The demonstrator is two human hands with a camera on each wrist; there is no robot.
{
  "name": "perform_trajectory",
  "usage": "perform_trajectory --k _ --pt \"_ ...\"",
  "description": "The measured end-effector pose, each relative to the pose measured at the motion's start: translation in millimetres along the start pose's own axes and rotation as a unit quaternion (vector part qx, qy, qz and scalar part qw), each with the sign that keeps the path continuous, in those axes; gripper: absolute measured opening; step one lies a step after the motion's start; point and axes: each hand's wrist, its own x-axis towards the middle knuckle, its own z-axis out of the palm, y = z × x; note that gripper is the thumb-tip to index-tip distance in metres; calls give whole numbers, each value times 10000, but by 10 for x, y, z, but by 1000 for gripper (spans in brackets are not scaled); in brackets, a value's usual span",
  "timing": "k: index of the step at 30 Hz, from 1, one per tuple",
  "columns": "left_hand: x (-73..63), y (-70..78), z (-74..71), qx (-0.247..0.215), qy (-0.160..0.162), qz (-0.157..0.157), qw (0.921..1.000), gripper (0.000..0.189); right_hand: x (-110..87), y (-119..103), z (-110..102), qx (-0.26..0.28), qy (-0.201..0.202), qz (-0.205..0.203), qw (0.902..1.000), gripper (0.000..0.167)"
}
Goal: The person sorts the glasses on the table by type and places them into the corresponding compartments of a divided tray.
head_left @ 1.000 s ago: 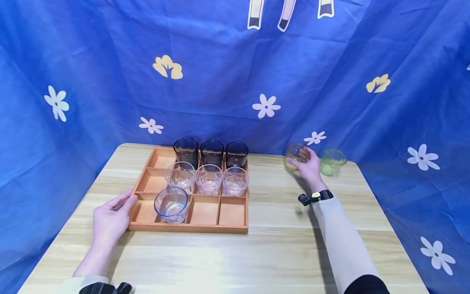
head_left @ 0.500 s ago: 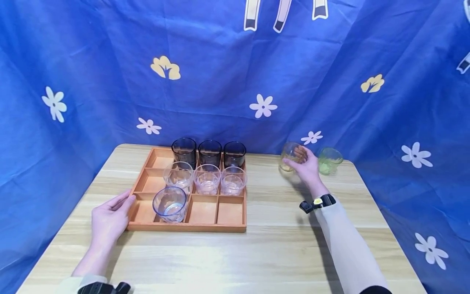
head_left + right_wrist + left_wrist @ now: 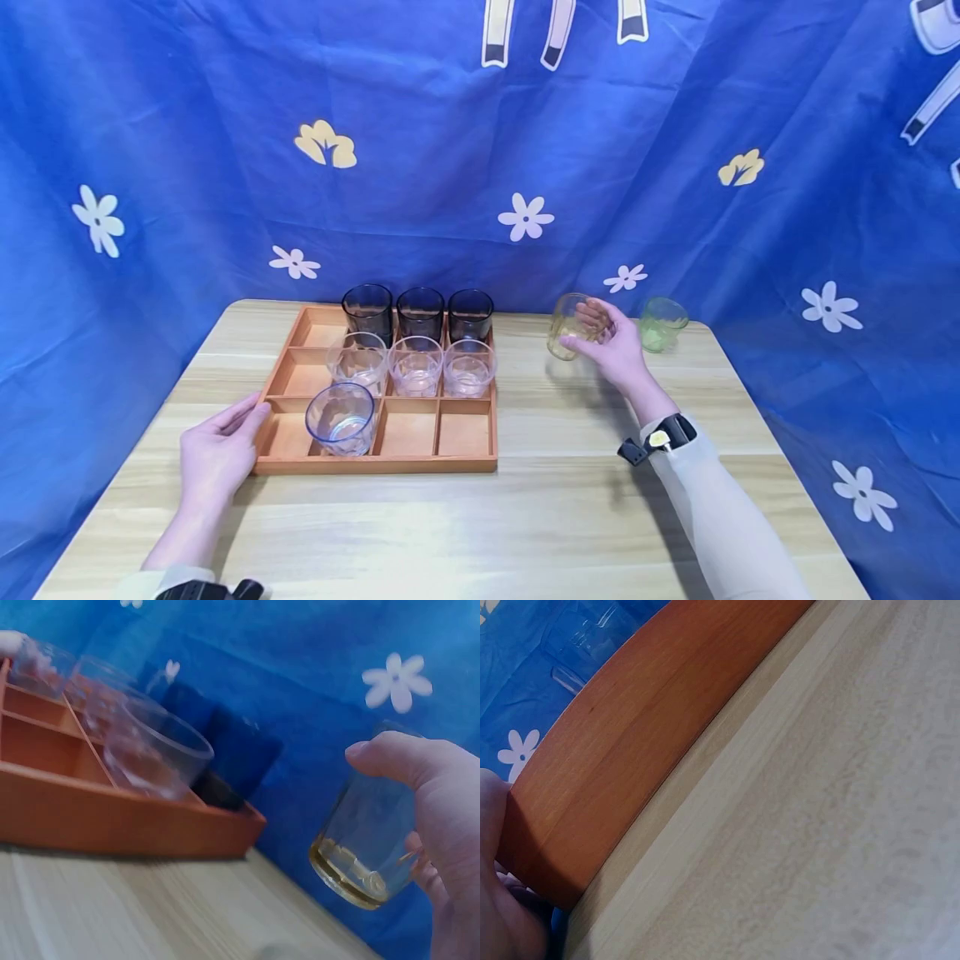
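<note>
My right hand (image 3: 617, 343) grips a clear yellow-tinted glass (image 3: 564, 332) at the back right; the right wrist view shows this glass (image 3: 360, 847) tilted, its base raised off the table. At the left, my left hand (image 3: 217, 450) holds the front left corner of a wooden compartment tray (image 3: 382, 467), thumb on its rim. Three dark glasses (image 3: 422, 312) stand in the tray's back row and three clear pinkish glasses (image 3: 417, 368) in the middle row. A clear glass with a blue rim (image 3: 341, 419) sits in the front row.
A green glass (image 3: 663, 325) stands at the table's back right corner, beyond my right hand. Blue patterned cloth (image 3: 420, 192) hangs close behind the table (image 3: 570, 517) and along both sides.
My right hand has lifted the yellow-tinted glass off the table and brought it a little left, toward the tray. My left hand keeps its hold on the tray. The head view has shifted slightly.
</note>
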Motion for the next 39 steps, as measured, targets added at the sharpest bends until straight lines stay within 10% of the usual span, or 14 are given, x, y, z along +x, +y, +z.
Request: perform_trajectory --k 21,39 --pt "4 -43 16 -168 15 -183 9997 47 -372 -690 462 450 -727 -304 9959 88" --pt "10 -18 11 -61 -31 -165 9998 47 -580 -811 1054 862 -1357 -344 9864 87"
